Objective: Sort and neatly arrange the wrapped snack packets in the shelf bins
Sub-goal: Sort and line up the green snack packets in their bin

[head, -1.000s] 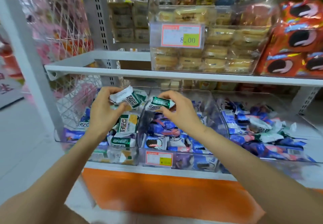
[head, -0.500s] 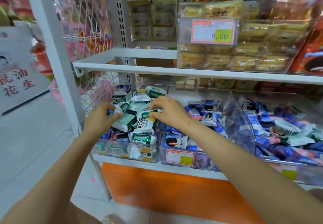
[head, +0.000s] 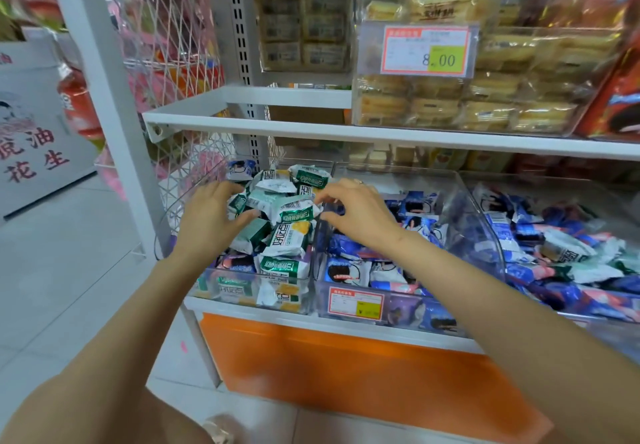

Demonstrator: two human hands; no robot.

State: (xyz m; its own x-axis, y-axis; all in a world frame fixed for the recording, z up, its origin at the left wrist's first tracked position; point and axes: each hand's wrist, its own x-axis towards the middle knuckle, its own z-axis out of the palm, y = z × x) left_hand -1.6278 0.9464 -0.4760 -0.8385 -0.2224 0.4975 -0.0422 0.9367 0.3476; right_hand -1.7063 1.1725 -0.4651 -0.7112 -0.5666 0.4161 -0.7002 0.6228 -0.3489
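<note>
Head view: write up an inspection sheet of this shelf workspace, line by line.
Surface: white lower shelf carrying three clear bins.
Job's things: green-white packets heaped in left bin; blue packets in middle bin.
Clutter: stray blue packet at left bin's back; green-white strays in right bin.
Grips: left hand open against the heap; right hand at a packet's edge, hold unclear.
Cables: nothing seen.
Surroundings: price tag on upper bin, mesh panel left.
</note>
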